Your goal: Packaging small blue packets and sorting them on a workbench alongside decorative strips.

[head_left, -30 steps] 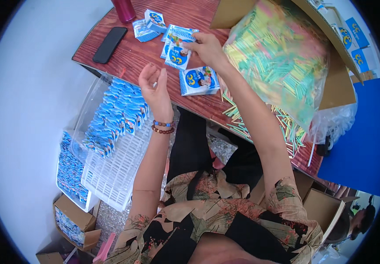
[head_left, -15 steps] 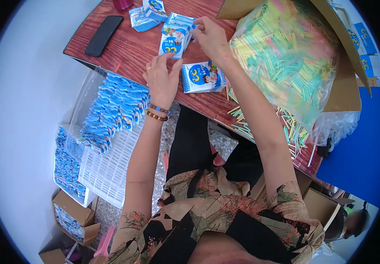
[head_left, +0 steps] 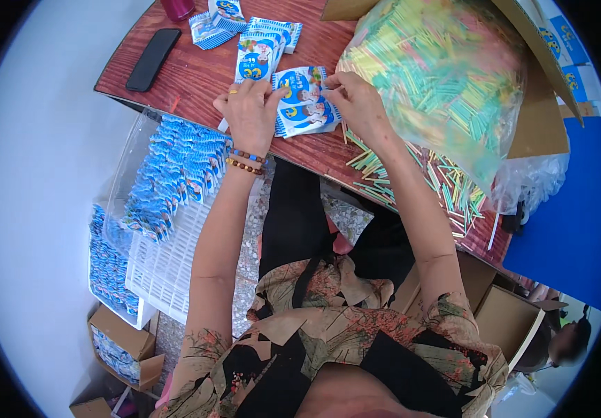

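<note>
My right hand [head_left: 361,108] pinches the right edge of a blue-and-white snack packet [head_left: 302,78]. This packet overlaps another packet [head_left: 307,120] of the same kind, lying at the table's near edge. My left hand [head_left: 248,115] rests beside them with fingers bent and thumb apart, its thumb tip close to their left edge. Its fingertips lie at the lower end of a further packet [head_left: 256,54], part of a small overlapping group. Something white peeks out under the left hand, too covered to make out.
A black phone [head_left: 154,60] and more packets [head_left: 217,24] lie farther back on the red wooden table [head_left: 199,70]. A clear bag of coloured sticks [head_left: 447,83] fills the right, with loose sticks [head_left: 447,184] below. Packets fill a tray [head_left: 178,174] and a white basket [head_left: 112,272] at left.
My right hand has come nearer from the upper group, and a packet now lies over the near one. My left hand has shifted slightly left and down, its fingers more bent.
</note>
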{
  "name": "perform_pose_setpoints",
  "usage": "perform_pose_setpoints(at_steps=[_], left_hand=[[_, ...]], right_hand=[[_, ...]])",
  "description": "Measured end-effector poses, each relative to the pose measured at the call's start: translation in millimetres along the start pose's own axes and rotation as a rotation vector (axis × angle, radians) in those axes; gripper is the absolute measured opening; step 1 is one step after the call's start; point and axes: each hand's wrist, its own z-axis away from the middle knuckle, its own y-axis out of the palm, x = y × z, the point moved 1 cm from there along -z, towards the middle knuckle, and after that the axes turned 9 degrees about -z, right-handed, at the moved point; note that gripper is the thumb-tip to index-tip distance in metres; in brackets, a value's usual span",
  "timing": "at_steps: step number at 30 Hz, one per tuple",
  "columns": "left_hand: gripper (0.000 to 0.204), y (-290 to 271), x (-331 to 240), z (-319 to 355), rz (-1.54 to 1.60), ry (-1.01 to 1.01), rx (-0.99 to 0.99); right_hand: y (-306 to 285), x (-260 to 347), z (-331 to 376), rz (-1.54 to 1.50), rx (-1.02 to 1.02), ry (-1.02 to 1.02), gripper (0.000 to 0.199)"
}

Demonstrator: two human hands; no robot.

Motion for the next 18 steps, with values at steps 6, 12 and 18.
perform_pose_setpoints(at_steps=[6,12,18], left_hand=[[0.014,-8,-6,-6,0.094,0.112,-0.291],[0.009,-46,-36,20,1.147,-0.513,0.070],[0.012,-58,-72,71,1.505,-0.741,0.281]], right_hand=[[-3,-1,5,-0.033,-0.149,-0.077,0.029],[-19,12,34,-0.822,0.094,0.176,0.015],[-19,16,101,-0.844,-0.020,0.299,0.010]])
